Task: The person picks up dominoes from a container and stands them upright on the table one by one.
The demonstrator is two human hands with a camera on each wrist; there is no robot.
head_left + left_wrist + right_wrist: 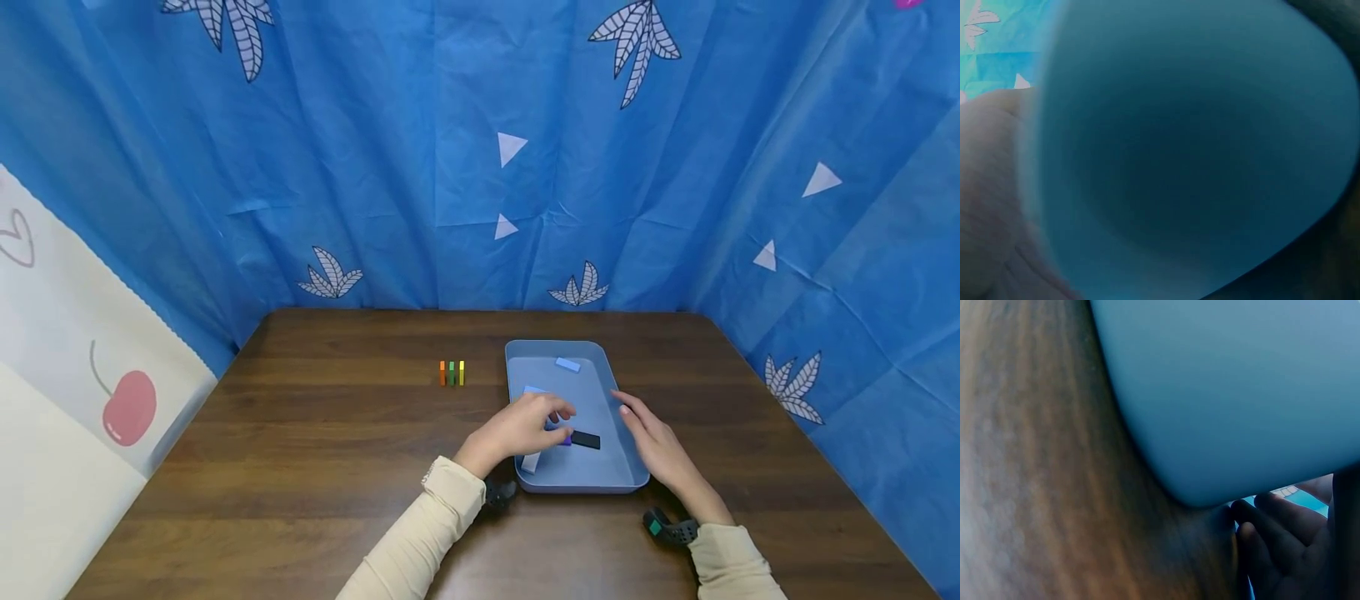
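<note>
A blue-grey tray (585, 488) stands on the table in the head view. Over its left half reaches my left hand (519, 427), fingers bent loosely, with a gap between them and the thumb. The thumb tip overlaps a purple block (567, 441), mostly hidden, beside a black block (586, 439). A white block (531, 462) lies below that hand, and a light blue block (534, 389) pokes out above it. Another light blue block (567, 364) is near the tray's far end. My right hand (658, 443) lies along the right rim, fingers fairly straight.
Left of the tray, an orange block (442, 373), a green block (452, 373) and a yellow block (462, 373) are lined up on the wooden table (337, 433). A blue curtain (390, 167) hangs behind. The tray's wall (1229, 412) fills much of the right wrist view.
</note>
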